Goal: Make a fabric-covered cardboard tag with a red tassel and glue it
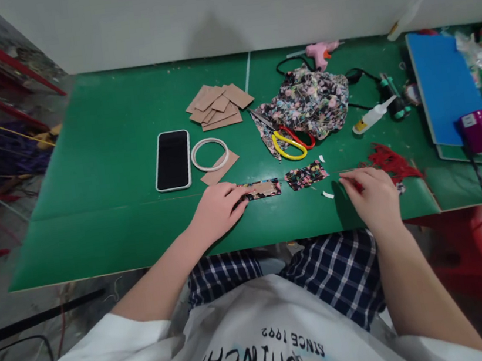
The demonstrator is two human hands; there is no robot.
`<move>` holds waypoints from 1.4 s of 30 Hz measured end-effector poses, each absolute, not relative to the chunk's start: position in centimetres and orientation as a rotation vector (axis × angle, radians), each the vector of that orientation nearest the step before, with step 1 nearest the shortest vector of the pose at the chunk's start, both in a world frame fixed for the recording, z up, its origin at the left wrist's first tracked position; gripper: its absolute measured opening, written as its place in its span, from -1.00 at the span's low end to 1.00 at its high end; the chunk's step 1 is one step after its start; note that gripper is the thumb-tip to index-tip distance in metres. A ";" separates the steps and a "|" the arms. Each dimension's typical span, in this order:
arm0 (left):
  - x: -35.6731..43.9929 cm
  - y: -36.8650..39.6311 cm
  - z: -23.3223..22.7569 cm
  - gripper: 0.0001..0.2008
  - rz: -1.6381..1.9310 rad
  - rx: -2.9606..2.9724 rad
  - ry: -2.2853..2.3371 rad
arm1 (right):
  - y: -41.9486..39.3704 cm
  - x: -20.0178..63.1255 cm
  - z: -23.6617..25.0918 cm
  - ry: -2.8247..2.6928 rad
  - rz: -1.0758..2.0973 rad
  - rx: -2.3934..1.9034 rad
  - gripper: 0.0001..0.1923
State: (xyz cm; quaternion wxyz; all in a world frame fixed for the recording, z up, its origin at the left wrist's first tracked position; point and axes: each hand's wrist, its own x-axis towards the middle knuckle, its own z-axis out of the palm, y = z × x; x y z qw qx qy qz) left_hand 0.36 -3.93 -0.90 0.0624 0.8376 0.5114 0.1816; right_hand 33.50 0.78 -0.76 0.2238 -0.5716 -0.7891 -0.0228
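Pressing left hand [218, 210] flat on fabric-wrapped cardboard strip [262, 189], right hand [371, 193] pinching something small right of it, loose fabric scrap [306, 175] between lying unwrapped.

Both my forearms are bare and reach forward, converging slightly. My left hand [218, 210] lies palm down, knuckles up, fingers extended to the right and pressed flat. My right hand [371, 193] is loosely curled, back of hand up, thumb and forefinger pinched together at their tips, pointing left.
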 end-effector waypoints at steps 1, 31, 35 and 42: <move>0.4 -3.9 -0.9 -0.74 0.509 2.567 1.520 | 1.0 33.2 -0.8 -2.214 -0.044 -1.535 -0.77; 11.2 4.7 1.7 -0.70 0.670 2.485 1.260 | 5.4 28.5 4.0 -1.859 1.177 -1.498 -0.89; 11.1 6.0 2.9 -0.72 0.596 2.452 1.213 | 5.5 29.2 2.8 -1.843 1.170 -1.446 -0.89; 9.4 7.1 4.6 -0.76 0.598 2.512 1.300 | 5.1 31.4 1.1 -2.102 0.616 -1.759 -0.84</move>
